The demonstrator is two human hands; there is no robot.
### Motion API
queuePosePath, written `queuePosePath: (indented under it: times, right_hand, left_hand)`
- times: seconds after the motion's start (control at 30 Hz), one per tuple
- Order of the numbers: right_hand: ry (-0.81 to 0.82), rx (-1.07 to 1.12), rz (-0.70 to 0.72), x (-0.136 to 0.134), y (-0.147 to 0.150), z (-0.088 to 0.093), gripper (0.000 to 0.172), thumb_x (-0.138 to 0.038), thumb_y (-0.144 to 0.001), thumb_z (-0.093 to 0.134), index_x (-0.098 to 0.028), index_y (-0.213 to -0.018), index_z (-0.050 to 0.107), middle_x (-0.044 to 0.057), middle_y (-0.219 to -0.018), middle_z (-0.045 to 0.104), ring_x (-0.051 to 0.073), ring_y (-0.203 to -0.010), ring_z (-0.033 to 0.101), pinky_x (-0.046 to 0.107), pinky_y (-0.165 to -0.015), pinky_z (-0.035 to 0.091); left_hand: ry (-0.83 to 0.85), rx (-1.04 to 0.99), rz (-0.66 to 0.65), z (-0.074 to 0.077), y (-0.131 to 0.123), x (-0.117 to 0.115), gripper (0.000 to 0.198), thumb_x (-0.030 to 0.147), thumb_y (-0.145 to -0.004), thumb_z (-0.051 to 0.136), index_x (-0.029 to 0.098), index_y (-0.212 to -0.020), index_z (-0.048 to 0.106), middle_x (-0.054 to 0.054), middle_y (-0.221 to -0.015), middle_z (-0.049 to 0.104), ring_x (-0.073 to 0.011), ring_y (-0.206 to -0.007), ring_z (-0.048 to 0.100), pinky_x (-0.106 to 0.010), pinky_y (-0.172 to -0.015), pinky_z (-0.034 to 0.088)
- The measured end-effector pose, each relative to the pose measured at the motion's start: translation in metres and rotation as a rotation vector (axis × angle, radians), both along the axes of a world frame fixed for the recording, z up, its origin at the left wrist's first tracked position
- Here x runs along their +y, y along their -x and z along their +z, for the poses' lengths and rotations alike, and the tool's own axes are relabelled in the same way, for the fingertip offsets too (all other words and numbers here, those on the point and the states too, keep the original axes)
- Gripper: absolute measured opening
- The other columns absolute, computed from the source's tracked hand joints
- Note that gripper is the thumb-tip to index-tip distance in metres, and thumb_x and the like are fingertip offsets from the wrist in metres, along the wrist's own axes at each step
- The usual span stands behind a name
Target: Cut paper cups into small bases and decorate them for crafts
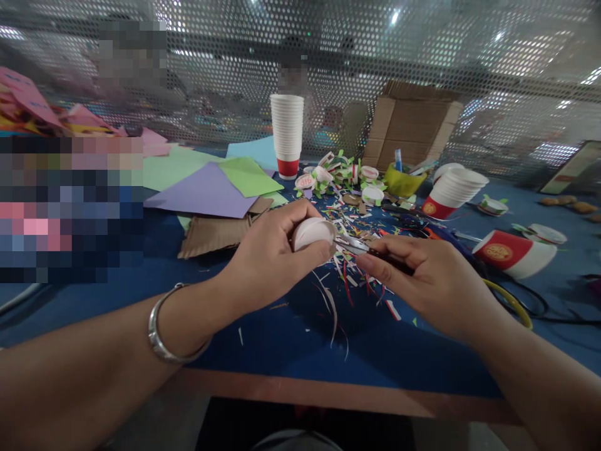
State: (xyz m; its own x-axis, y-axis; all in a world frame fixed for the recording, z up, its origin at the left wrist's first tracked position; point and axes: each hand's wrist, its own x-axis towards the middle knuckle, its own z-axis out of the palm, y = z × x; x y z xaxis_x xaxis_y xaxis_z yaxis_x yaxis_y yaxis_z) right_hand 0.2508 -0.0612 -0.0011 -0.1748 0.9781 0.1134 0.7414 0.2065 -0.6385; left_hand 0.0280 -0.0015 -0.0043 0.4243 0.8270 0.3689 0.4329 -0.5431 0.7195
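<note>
My left hand (286, 244), with a silver bangle (162, 338) at the wrist, is closed around a round white paper cup bottom (312, 233). In my right hand (422, 275) is a pair of scissors (352, 244), gripped by its dark handles. The blades point left and reach the right edge of the cup bottom. My fingers cover most of the handles. Beneath both hands lie many paper scraps (347, 269) in white, red and green, some of them long curled strips.
A tall stack of paper cups (287, 134) stands at the back. Coloured paper sheets (201, 188) and cardboard (211, 235) lie left. Cut cup pieces with green leaves (323, 178), a yellow container (404, 180) and tilted cups (455, 191) are right, with a cut red cup (511, 254) nearer.
</note>
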Motion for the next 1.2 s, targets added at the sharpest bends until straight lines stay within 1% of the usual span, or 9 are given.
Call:
queuePosePath:
  times: [0.2,0.37,0.57,0.73,0.83,0.93,1.07,1.2]
  right_hand:
    - [-0.039,-0.033,-0.007,0.0012,-0.0012,0.0,0.045,-0.058,-0.098,0.055,-0.02,-0.074,0.065,-0.003,-0.061,0.053,0.012,-0.055,0.044,0.029,-0.051,0.03]
    - [-0.031,-0.032,-0.005,0.0011,-0.0005,0.0006,0.046,-0.058,-0.097,0.055,-0.02,-0.074,0.066,-0.002,-0.062,0.056,0.013,-0.056,0.047,0.029,-0.052,0.031]
    - [-0.044,-0.044,0.001,0.0005,-0.0003,0.0025,0.046,-0.056,-0.098,0.056,-0.021,-0.07,0.064,-0.003,-0.059,0.053,0.012,-0.054,0.045,0.028,-0.051,0.031]
    - [-0.018,-0.028,0.009,0.0002,-0.0018,0.0026,0.046,-0.055,-0.097,0.057,-0.021,-0.067,0.06,-0.004,-0.054,0.049,0.011,-0.05,0.043,0.027,-0.048,0.032]
    - [0.0,-0.03,0.023,-0.0002,-0.0029,0.004,0.047,-0.055,-0.097,0.056,-0.021,-0.065,0.058,-0.004,-0.054,0.05,0.011,-0.05,0.045,0.027,-0.049,0.033]
    - [-0.008,-0.046,0.051,0.0,-0.0036,0.0059,0.047,-0.054,-0.099,0.054,-0.021,-0.066,0.061,-0.003,-0.057,0.054,0.012,-0.053,0.049,0.028,-0.051,0.035]
    - [-0.001,-0.029,0.081,0.0016,-0.0042,0.0068,0.045,-0.052,-0.1,0.054,-0.02,-0.071,0.066,-0.001,-0.062,0.061,0.013,-0.056,0.053,0.028,-0.054,0.037]
    - [0.044,0.004,0.089,0.0017,-0.0053,0.007,0.046,-0.054,-0.099,0.053,-0.019,-0.072,0.067,-0.001,-0.062,0.062,0.013,-0.057,0.055,0.028,-0.054,0.037]
  left_hand:
    - [-0.029,0.037,0.005,0.0015,-0.0006,-0.003,0.011,0.028,-0.084,0.068,0.019,-0.087,0.064,0.001,-0.083,0.062,-0.0133,-0.071,0.054,-0.025,-0.061,0.04]
    - [-0.04,0.051,-0.005,0.0026,-0.0013,-0.0048,0.009,0.027,-0.085,0.067,0.019,-0.086,0.064,0.001,-0.08,0.059,-0.0131,-0.07,0.053,-0.025,-0.06,0.04]
    - [-0.03,0.048,-0.022,0.0032,-0.0007,-0.0032,0.011,0.029,-0.084,0.068,0.019,-0.084,0.063,0.002,-0.076,0.058,-0.0129,-0.068,0.051,-0.025,-0.06,0.038]
    - [0.046,0.018,-0.057,0.0049,-0.0006,-0.001,0.011,0.027,-0.081,0.069,0.019,-0.082,0.062,0.004,-0.073,0.058,-0.0119,-0.067,0.052,-0.024,-0.059,0.037]
    - [0.128,-0.009,-0.081,0.0053,-0.0002,0.0004,0.013,0.028,-0.08,0.071,0.019,-0.082,0.063,0.004,-0.071,0.059,-0.0115,-0.064,0.052,-0.023,-0.058,0.037]
    - [0.194,-0.012,-0.098,0.0049,0.0006,0.0018,0.015,0.031,-0.08,0.072,0.019,-0.085,0.064,0.004,-0.073,0.06,-0.0124,-0.066,0.053,-0.024,-0.059,0.039]
    - [0.185,0.002,-0.102,0.0056,0.0015,0.0025,0.014,0.031,-0.079,0.072,0.019,-0.084,0.066,0.003,-0.076,0.06,-0.014,-0.071,0.056,-0.024,-0.06,0.041]
    - [0.18,-0.014,-0.121,0.0081,0.0024,0.0027,0.014,0.029,-0.078,0.072,0.019,-0.083,0.064,0.003,-0.075,0.06,-0.0139,-0.071,0.055,-0.023,-0.061,0.041]
